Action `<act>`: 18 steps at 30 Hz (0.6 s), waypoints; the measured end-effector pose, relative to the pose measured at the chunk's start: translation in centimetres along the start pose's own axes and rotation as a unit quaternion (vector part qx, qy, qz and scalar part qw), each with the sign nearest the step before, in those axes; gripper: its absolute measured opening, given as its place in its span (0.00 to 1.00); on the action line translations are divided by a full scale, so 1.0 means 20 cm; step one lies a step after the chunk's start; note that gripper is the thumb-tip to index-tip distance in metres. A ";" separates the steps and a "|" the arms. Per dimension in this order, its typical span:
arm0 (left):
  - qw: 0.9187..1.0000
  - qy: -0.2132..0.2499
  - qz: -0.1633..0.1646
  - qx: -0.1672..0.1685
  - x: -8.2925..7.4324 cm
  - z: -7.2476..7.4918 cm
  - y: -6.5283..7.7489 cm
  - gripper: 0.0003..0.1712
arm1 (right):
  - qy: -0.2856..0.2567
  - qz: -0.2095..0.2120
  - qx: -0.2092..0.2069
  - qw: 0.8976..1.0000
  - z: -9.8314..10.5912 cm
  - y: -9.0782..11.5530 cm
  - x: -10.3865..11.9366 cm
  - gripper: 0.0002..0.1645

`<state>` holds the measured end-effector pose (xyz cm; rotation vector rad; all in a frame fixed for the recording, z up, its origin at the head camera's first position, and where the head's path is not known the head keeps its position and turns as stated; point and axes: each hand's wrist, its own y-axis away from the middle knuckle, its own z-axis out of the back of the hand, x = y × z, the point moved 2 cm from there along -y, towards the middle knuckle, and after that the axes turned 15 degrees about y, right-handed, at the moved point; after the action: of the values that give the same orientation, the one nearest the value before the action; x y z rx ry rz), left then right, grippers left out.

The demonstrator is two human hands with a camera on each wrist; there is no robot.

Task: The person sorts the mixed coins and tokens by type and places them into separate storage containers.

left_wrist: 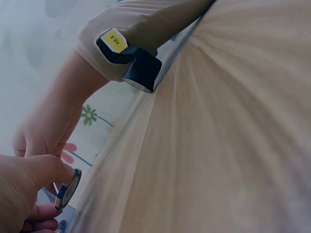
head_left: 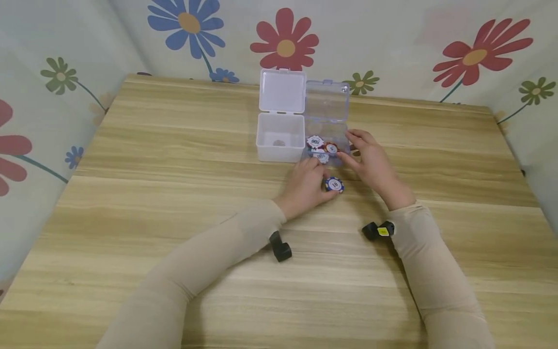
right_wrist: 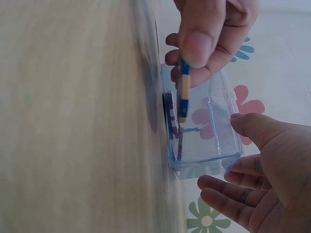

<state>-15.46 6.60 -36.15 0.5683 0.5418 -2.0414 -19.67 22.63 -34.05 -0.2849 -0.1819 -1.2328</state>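
My left hand (head_left: pixel 302 186) pinches a blue-edged poker chip (head_left: pixel 335 184) marked 10 between thumb and fingers, just in front of the clear plastic box (head_left: pixel 327 127). In the right wrist view that chip (right_wrist: pixel 183 94) is seen edge-on, above the open box. Inside the clear box lie a few chips: a white-faced 500 chip (head_left: pixel 315 141), a red-edged 5 chip (head_left: pixel 332 148) and a 100 chip (head_left: pixel 321 156). My right hand (head_left: pixel 370 157) holds the box at its right side, the thumb (right_wrist: pixel 252 124) at its rim and the fingers along the wall.
Directly left of the clear box stands a white plastic box (head_left: pixel 281 152), lid up, with a faint round patch on its floor. Both boxes are near the back of the wooden table (head_left: pixel 183 145). A flower-patterned wall covering (head_left: pixel 383 39) rises behind it.
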 end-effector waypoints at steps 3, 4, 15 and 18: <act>1.000 0.016 0.008 0.005 -0.02 0.02 0.00 0.25 | 0.000 0.000 0.001 1.000 0.00 0.00 0.00 0.37; 1.000 0.023 0.011 0.007 -0.03 0.02 0.00 0.25 | 0.001 0.000 0.002 1.000 0.00 0.00 0.00 0.37; 0.999 0.047 -0.010 -0.001 -0.06 0.09 0.02 0.25 | 0.000 -0.002 0.006 1.000 0.00 0.00 0.00 0.37; 0.999 0.051 -0.013 -0.001 -0.07 0.11 0.02 0.25 | -0.001 -0.003 0.004 1.000 0.00 0.00 0.00 0.37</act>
<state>-14.84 6.13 -33.67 0.6693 0.6154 -2.0447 -19.74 22.63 -34.01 -0.2779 -0.1899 -1.2371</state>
